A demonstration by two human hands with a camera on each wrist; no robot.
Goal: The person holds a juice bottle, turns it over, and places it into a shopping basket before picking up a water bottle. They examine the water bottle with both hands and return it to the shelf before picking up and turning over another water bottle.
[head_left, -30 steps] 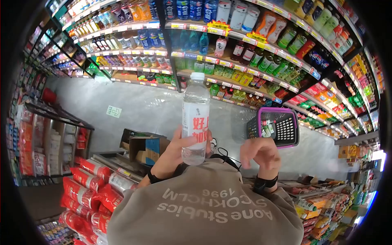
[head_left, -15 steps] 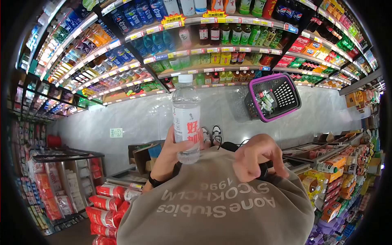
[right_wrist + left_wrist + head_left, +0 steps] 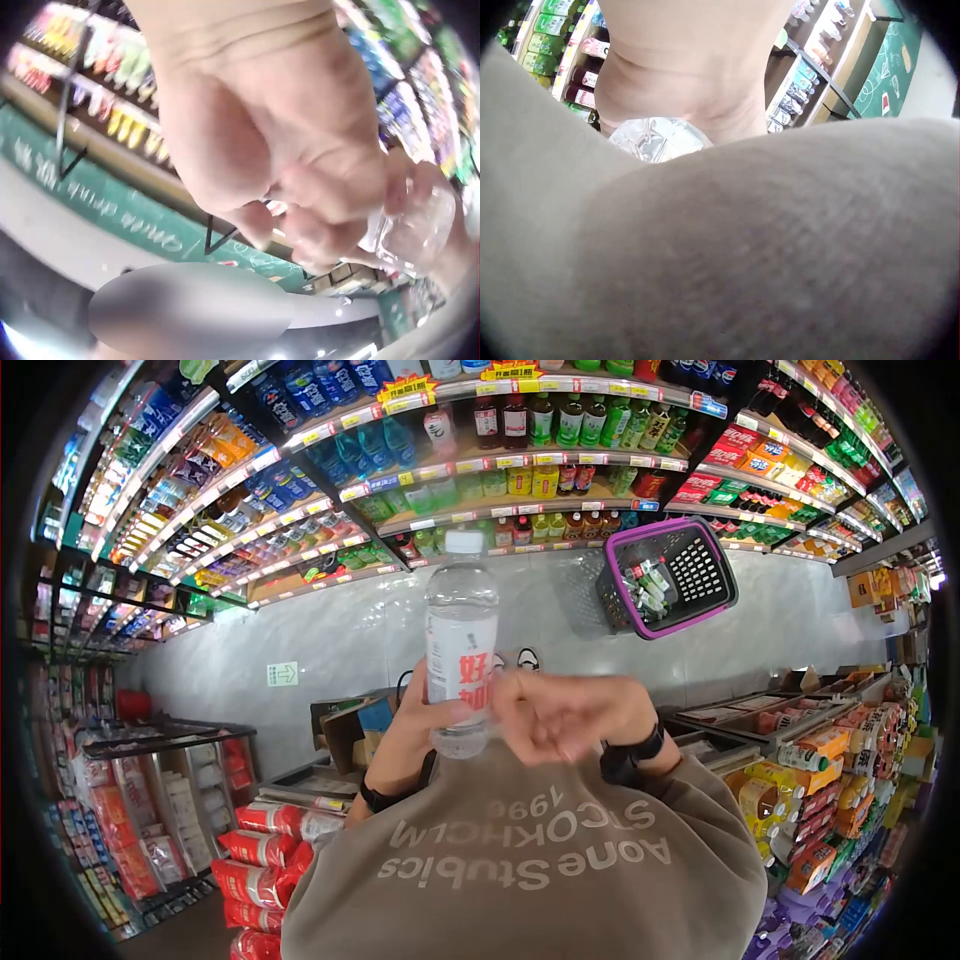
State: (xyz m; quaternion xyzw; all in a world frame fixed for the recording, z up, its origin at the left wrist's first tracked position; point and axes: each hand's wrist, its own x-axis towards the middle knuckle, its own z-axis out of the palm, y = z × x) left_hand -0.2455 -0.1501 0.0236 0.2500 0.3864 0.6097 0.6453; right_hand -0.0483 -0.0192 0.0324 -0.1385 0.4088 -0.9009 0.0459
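Observation:
A clear bottle (image 3: 462, 645) with a white cap and a white label with red characters stands upright in the head view. The left hand (image 3: 412, 710) grips its lower part, thumb across the front. Just right of the label is the right hand (image 3: 570, 715), blurred, its fingers curled in and nothing visible in them; whether it touches the bottle I cannot tell. The right wrist view shows the right hand (image 3: 277, 142) with bent fingers beside the bottle's base (image 3: 416, 229). In the left wrist view the left hand (image 3: 690, 71) is above the bottle's base (image 3: 660, 139), partly behind a sleeve.
A black basket with a purple rim (image 3: 622, 575) and several items inside stands on the grey floor (image 3: 380, 605). Drink shelves (image 3: 600, 455) curve across the back. Red packages (image 3: 255, 880) lie at lower left, stacked drinks (image 3: 800, 800) at lower right. Boxes (image 3: 345, 725) are behind the left hand.
The right hand has moved left, close to the bottle, its fingers staying curled. The left hand keeps its grip. The head view has turned, so the shelves and basket appear shifted.

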